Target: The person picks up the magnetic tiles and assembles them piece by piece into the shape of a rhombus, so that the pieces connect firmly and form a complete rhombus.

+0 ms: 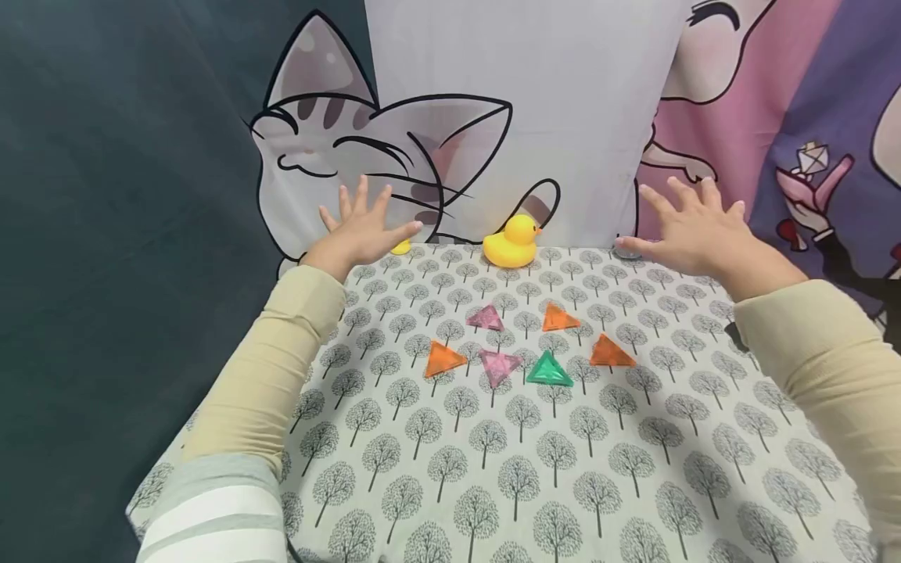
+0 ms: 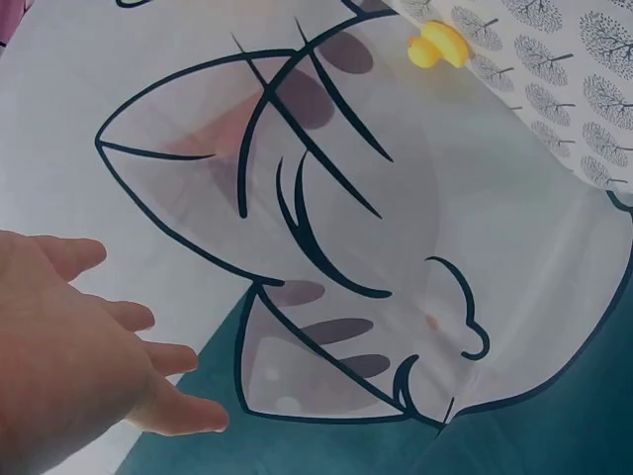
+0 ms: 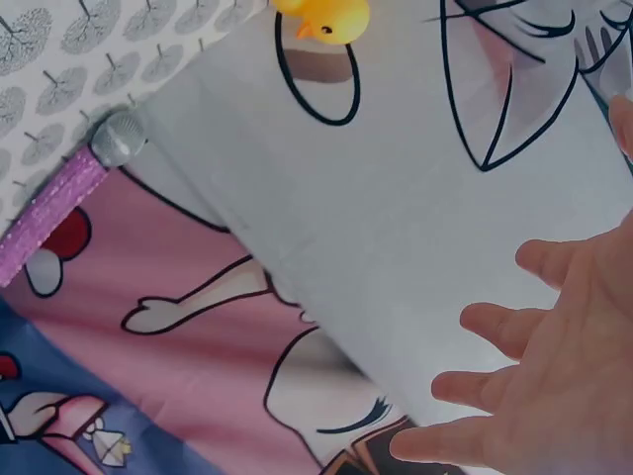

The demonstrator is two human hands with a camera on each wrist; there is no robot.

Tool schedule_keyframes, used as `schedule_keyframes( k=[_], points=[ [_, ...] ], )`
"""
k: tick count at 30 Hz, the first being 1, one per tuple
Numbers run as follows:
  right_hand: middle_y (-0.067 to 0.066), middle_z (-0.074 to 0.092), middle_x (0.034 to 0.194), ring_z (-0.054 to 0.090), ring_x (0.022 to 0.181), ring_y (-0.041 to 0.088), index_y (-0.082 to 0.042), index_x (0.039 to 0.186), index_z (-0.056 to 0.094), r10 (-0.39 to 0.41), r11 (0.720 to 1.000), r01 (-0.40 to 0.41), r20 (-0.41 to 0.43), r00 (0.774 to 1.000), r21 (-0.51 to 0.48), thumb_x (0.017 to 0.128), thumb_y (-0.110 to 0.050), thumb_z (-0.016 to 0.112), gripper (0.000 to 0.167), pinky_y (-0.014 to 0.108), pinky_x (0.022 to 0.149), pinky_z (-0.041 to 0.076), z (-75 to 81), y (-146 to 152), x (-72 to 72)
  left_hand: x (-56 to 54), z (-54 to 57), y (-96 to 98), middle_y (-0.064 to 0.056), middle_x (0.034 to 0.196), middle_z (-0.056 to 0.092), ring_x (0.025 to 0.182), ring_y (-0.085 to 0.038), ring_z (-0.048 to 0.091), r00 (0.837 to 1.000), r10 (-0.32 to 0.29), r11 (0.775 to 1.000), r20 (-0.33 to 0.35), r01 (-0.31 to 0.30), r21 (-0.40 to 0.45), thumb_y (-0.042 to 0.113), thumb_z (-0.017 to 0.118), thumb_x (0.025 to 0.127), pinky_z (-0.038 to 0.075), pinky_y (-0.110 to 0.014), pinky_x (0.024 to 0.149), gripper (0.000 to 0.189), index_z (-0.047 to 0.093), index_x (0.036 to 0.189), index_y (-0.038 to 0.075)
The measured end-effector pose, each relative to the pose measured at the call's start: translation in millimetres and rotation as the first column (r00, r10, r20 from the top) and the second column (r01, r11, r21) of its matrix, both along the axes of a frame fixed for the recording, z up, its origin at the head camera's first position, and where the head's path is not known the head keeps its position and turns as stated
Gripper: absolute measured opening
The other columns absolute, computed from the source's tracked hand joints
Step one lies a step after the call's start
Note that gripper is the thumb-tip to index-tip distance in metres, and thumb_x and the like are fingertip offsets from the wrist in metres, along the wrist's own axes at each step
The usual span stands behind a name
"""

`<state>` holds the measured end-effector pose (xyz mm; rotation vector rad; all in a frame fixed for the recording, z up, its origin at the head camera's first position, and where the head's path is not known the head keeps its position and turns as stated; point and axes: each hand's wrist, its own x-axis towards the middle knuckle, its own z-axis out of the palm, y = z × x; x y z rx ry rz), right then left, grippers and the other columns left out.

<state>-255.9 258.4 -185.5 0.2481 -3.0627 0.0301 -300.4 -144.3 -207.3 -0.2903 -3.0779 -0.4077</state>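
My left hand is raised over the table's back left, fingers spread and straight, holding nothing. My right hand is held up the same way over the back right. Between and in front of them lie flat translucent triangles: a pink one and an orange one farther back. Nearer are another orange triangle, a second pink one, a green one and a darker orange one. Neither hand touches any triangle.
A yellow rubber duck sits at the table's back edge. A small yellow object is near my left hand. A glittery purple stick with a clear round end lies along the right edge. Printed curtains hang behind the tree-patterned cloth.
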Motion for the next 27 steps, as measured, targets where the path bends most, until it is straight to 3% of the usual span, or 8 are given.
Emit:
schedule_keyframes(
  k=[10,22,27],
  points=[
    [0.023,-0.003,0.141,-0.013,0.120,0.050,-0.018,0.140,-0.002,0.064,0.998,-0.064,0.006,0.998,0.028,0.077,-0.071,0.028,0.088,0.071,0.082,0.000,-19.0,-14.9,5.9,6.8,-16.9,7.0,-0.009,0.137,-0.029,0.116,-0.035,-0.033,1.000,-0.003,0.999,-0.011,0.002,-0.036,0.077,0.019,0.072,-0.027,-0.057,0.079,0.091,-0.010,0.138,0.022],
    [0.026,0.011,0.138,-0.001,0.121,0.051,-0.010,0.140,0.012,0.164,0.986,-0.164,0.012,0.986,0.015,0.080,-0.067,0.029,0.084,0.066,0.089,0.004,-62.6,-26.2,9.0,22.7,-62.1,20.4,-0.008,0.140,-0.021,0.120,-0.033,-0.027,0.998,-0.045,0.998,0.036,0.046,-0.052,0.075,0.025,0.072,-0.025,-0.055,0.082,0.091,-0.004,0.139,0.022],
    [0.027,0.020,0.135,0.010,0.118,0.053,-0.008,0.138,0.019,0.213,0.977,-0.213,0.002,0.977,0.008,0.079,-0.067,0.031,0.084,0.065,0.089,0.010,-84.8,-36.3,9.6,30.2,-83.7,26.3,-0.009,0.142,-0.013,0.124,-0.035,-0.019,0.996,-0.072,0.994,0.058,0.076,-0.074,0.076,0.025,0.072,-0.021,-0.057,0.085,0.092,0.000,0.140,0.019]
  ],
)
